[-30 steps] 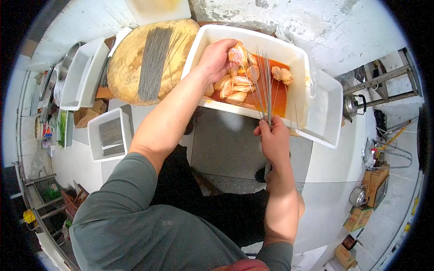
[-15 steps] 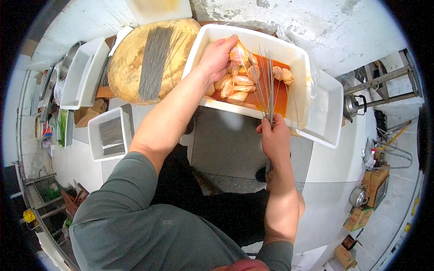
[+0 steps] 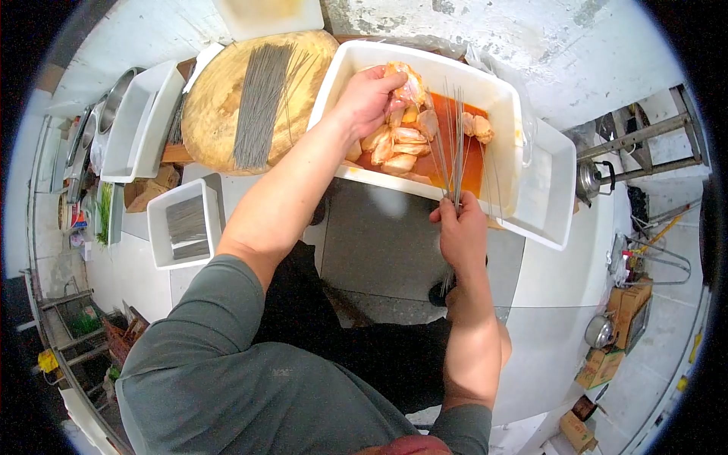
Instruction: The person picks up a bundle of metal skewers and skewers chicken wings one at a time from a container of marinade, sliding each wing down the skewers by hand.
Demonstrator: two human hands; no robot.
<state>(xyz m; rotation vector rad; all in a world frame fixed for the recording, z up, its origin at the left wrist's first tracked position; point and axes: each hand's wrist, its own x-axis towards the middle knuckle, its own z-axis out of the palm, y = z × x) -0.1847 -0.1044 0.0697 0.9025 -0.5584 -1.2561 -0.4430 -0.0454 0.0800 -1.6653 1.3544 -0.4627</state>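
Note:
My left hand (image 3: 369, 102) pinches a piece of raw meat (image 3: 410, 85) above a white tub (image 3: 334, 83). In the tub, more meat pieces (image 3: 402, 142) lie in orange-red liquid (image 3: 469, 163). My right hand (image 3: 461, 227), at the tub's near edge, is closed around a bundle of thin metal skewers (image 3: 455, 159). Their upper ends fan out over the liquid, to the right of the held piece. A dense pile of skewers (image 3: 262, 106) rests on the round wooden board (image 3: 208, 114) left of the tub.
Right of the tub is another white container (image 3: 557, 182). A small white bin (image 3: 159, 235) holding more skewers stands at lower left, with a long white tray (image 3: 121, 152) above it. A kettle (image 3: 588, 180) and metal frame (image 3: 644, 136) are at right.
The meat piece in my left hand has shifted slightly right and turned. The skewer tips in my right hand have swung a little and sit differently spread.

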